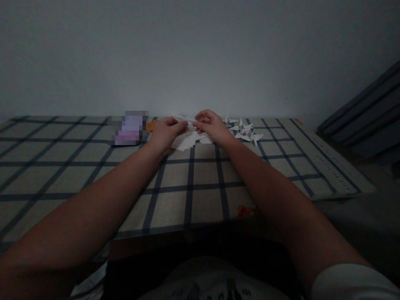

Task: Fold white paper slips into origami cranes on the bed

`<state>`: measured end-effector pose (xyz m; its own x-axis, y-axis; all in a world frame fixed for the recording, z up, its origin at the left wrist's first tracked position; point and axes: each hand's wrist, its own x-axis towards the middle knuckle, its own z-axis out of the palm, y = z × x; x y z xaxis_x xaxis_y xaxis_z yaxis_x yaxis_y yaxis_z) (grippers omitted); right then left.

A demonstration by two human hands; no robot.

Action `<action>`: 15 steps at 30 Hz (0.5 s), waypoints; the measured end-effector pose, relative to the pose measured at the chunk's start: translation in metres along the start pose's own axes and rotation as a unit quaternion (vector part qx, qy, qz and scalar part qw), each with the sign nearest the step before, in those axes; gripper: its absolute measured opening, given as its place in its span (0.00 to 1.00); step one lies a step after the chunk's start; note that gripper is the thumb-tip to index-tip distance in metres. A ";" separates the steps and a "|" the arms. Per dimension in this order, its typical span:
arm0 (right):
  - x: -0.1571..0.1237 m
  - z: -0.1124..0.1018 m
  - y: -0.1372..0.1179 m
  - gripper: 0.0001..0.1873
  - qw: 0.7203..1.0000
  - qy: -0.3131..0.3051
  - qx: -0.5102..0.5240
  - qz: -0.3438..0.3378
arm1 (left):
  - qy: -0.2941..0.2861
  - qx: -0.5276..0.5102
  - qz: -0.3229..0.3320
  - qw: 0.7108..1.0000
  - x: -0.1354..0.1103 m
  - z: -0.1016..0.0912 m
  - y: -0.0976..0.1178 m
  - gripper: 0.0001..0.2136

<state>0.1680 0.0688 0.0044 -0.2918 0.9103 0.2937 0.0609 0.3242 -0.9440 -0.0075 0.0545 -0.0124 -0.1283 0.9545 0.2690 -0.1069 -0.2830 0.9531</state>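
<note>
Both my arms reach out over a checked tablecloth (187,179) toward the far edge near the wall. My left hand (165,132) and my right hand (210,124) meet over a pile of white paper sheets (186,141). The fingers of both are pinched on a small white paper piece (190,123) held between them, just above the pile. Right of my right hand lies a cluster of several folded white paper cranes (245,130) on the cloth.
A blurred pale purple object (128,128) sits left of my left hand, with a small orange thing (150,126) beside it. A plain wall stands behind the table. A dark striped fabric (362,121) rises at the right. An orange mark (245,211) lies near the front edge.
</note>
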 end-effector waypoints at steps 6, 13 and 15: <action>0.004 -0.002 0.003 0.12 1.000 -0.004 0.029 -0.012 | -0.048 -0.024 -0.020 0.998 -0.005 0.002 0.002 0.10; 0.002 -0.002 0.004 0.12 0.998 -0.010 0.063 -0.016 | -0.042 -0.015 -0.080 0.996 -0.007 0.003 0.005 0.10; 0.001 -0.002 0.003 0.12 0.997 -0.005 0.076 0.010 | -0.042 -0.033 -0.068 0.996 -0.007 0.004 0.008 0.08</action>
<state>0.1697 0.0712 0.0018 -0.3015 0.9131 0.2744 -0.0784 0.2631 -0.9616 -0.0032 0.0456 -0.0063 -0.0262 0.9880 0.1520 -0.1831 -0.1542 0.9709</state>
